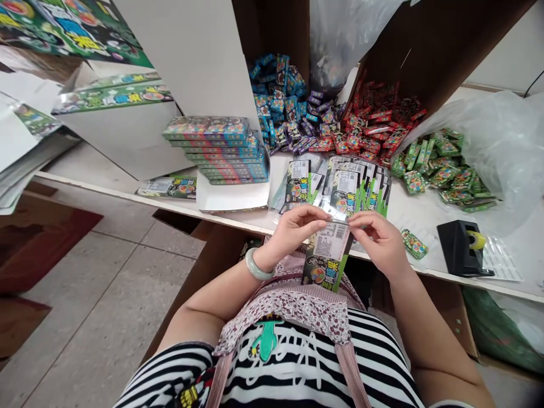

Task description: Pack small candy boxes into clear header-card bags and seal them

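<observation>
Between my two hands hangs a printed plastic candy bag (326, 258), black and green with a barcode panel, in front of my apron. My left hand (300, 229) pinches one corner of its top edge between thumb and fingers. At the opposite corner, my right hand (378, 238) pinches the same edge. Just beyond my fingers, more flat printed bags (344, 190) lie fanned out in overlapping rows on the table. A single green candy packet (414, 243) rests near the table edge, right of my right hand.
Blue packets (276, 105), red packets (374, 127) and green packets (446, 164) lie in heaps at the back and right. A black tape dispenser (461, 249) stands at the right front. Stacked flat boxes (225, 150) sit on the left beside a white carton (127, 133).
</observation>
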Motion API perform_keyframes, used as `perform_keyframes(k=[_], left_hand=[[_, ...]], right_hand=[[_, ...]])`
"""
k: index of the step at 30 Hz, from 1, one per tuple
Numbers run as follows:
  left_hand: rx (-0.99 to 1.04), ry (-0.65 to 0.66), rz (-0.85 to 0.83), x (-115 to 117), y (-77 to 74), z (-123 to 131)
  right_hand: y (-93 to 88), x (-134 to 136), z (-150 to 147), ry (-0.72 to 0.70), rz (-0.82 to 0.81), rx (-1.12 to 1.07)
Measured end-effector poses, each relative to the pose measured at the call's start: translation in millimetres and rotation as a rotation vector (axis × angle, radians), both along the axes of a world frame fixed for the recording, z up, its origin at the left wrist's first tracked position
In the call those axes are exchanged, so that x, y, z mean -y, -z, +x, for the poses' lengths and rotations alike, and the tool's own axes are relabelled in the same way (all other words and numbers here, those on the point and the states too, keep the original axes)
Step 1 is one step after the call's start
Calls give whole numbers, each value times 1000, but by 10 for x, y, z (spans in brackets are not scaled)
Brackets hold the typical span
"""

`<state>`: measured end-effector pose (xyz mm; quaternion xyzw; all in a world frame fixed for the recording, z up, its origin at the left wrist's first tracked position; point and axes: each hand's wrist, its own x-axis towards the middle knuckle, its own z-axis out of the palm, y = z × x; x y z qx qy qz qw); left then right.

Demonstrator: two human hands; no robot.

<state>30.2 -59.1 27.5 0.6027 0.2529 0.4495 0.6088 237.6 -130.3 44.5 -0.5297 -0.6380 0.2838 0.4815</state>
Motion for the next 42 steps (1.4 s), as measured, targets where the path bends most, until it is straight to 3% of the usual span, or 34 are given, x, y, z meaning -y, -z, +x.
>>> perform_keyframes(k=[3, 9, 15, 19, 26, 30, 35, 42], left_hand=[[-32, 15, -33, -26, -58, 29], [-54, 16, -167, -109, -168, 67], [-51, 133, -54, -114, -163, -100], [-94, 144, 63, -122, -122, -221], [-123, 230, 15, -250, -108, -276], [-125, 281, 63, -202, -9, -253], [-77, 151, -48, -95, 153, -160], [-179, 143, 98, -155, 135, -99]], right_hand=[[-84, -3, 1, -48, 14, 52], [-191, -212, -48, -44, -210, -83], [-248, -239, -80, -139, -216, -58], [-178, -113, -93, -122, -113, 5], [-62, 60, -134, -51, 114, 242], [18, 68, -140, 4, 124, 239], [157, 51, -131, 42, 98, 149], [246, 13, -137, 61, 124, 71]])
